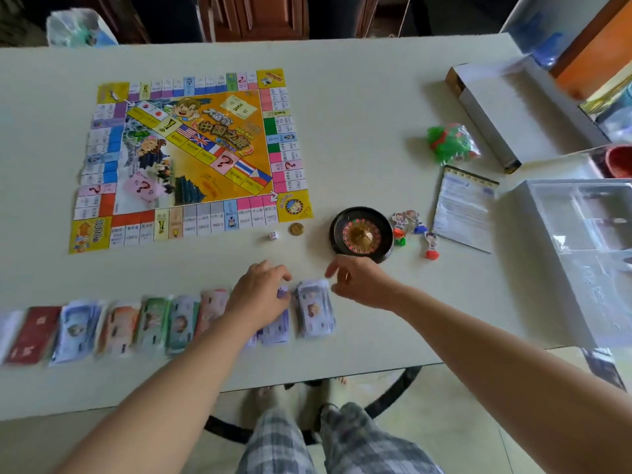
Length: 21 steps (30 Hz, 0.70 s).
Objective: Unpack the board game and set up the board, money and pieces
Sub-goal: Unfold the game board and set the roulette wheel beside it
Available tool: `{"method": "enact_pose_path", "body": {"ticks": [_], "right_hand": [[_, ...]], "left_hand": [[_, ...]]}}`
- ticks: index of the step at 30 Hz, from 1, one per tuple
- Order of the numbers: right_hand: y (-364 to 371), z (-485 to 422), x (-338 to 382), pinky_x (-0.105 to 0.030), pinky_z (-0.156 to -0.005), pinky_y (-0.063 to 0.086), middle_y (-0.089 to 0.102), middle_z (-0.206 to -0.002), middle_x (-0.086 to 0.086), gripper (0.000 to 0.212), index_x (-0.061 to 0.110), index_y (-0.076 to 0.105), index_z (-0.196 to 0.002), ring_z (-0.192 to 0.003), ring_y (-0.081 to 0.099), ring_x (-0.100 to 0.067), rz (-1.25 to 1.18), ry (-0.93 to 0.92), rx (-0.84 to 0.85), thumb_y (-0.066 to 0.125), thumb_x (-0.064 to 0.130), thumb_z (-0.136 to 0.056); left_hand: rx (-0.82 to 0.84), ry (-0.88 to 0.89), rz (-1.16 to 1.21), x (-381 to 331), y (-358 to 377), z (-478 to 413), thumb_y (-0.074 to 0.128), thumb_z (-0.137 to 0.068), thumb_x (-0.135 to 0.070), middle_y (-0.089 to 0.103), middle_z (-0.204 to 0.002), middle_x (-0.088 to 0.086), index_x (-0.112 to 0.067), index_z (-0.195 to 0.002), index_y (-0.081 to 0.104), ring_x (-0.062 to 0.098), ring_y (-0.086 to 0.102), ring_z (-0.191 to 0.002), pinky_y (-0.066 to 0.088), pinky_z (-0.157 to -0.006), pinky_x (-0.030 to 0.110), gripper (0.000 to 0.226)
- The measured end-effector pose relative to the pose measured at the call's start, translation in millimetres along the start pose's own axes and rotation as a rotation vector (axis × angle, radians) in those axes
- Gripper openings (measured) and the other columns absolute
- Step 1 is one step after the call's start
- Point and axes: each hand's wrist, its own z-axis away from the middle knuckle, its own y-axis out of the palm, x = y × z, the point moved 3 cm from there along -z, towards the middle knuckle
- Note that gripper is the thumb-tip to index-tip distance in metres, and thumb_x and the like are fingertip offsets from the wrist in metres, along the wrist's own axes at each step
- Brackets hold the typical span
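The money (150, 323) lay in a row of stacks along the near edge of the surface (359, 131), running from a red pack at the left to a pale purple stack (314, 313) at the right. The left hand (260, 292) lay palm down on the next purple stack (273, 328), fingers bent over its far end; whether it pinched the notes I could not tell. The right hand (355, 282) hung just beside the last stack's far corner, its fingers loosely apart and holding nothing.

Beyond the row, the board (191, 159) lay flat and unfolded. Near its near right corner sat a die (272, 236) and a gold coin (296, 229), apart from each other. To their right stood a roulette wheel (361, 234), with figure pawns (410, 227) on coloured bases just beside it. Farther right lay a leaflet (461, 210), a bag of green pieces (451, 145), a white box half (506, 111) and a clear tray (581, 254) at the surface's edge.
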Motion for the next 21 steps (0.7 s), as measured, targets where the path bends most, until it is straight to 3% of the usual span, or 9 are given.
{"method": "enact_pose_path", "body": {"ticks": [5, 10, 13, 16, 19, 21], "right_hand": [[26, 8, 10, -0.030, -0.075, 0.046, 0.045, -0.111, 0.002, 0.049, 0.019, 0.052, -0.127, -0.088, 0.052, -0.016, 0.105, -0.064, -0.037, 0.071, 0.024, -0.083], [47, 14, 7, -0.031, -0.078, 0.046, 0.047, -0.116, -0.003, 0.042, 0.021, 0.058, -0.125, -0.098, 0.051, -0.021, 0.171, -0.028, -0.020, 0.069, 0.025, -0.085], [45, 12, -4, -0.034, -0.077, 0.050, 0.056, -0.107, -0.005, 0.026, 0.016, 0.065, -0.111, -0.089, 0.057, -0.021, -0.012, 0.043, -0.154, 0.067, 0.020, -0.086], [34, 11, -25, -0.033, -0.067, 0.050, 0.063, -0.089, -0.004, 0.009, 0.016, 0.060, -0.095, -0.075, 0.062, -0.020, -0.373, 0.293, -0.361, 0.064, 0.021, -0.089], [18, 14, -46, -0.031, -0.056, 0.047, 0.060, -0.081, -0.009, 0.017, 0.012, 0.048, -0.099, -0.060, 0.059, -0.016, -0.717, 0.527, -0.519, 0.060, 0.022, -0.091], [8, 12, -59, -0.028, -0.051, 0.048, 0.059, -0.087, -0.013, 0.028, 0.008, 0.044, -0.110, -0.059, 0.058, -0.017, -0.858, 0.639, -0.559, 0.059, 0.023, -0.092]], "left_hand": [[0.049, -0.014, -0.123, 1, 14, 17, 0.064, -0.085, -0.029, 0.047, -0.119, 0.002, -0.026, -0.123, 0.054, 0.022, 0.044, -0.115, 0.045, -0.085, 0.033, 0.039], [0.032, 0.016, -0.151, 7, 24, 24, 0.060, -0.086, -0.030, 0.046, -0.118, 0.002, -0.027, -0.122, 0.054, 0.021, 0.046, -0.111, 0.040, -0.075, 0.029, 0.037], [-0.007, 0.037, -0.107, 8, 23, 21, 0.057, -0.089, -0.030, 0.047, -0.116, 0.003, -0.023, -0.122, 0.055, 0.021, 0.046, -0.111, 0.042, -0.077, 0.031, 0.033], [-0.062, 0.027, 0.026, 4, 18, 12, 0.055, -0.092, -0.028, 0.049, -0.113, 0.003, -0.023, -0.118, 0.058, 0.021, 0.049, -0.108, 0.042, -0.074, 0.031, 0.027], [-0.075, 0.001, 0.195, -6, 13, -4, 0.057, -0.091, -0.022, 0.055, -0.110, 0.004, -0.019, -0.112, 0.063, 0.021, 0.056, -0.099, 0.047, -0.080, 0.032, 0.022], [-0.062, -0.035, 0.290, -15, 12, -17, 0.056, -0.091, -0.019, 0.062, -0.106, 0.001, -0.019, -0.110, 0.064, 0.020, 0.059, -0.095, 0.048, -0.082, 0.030, 0.020]]}}
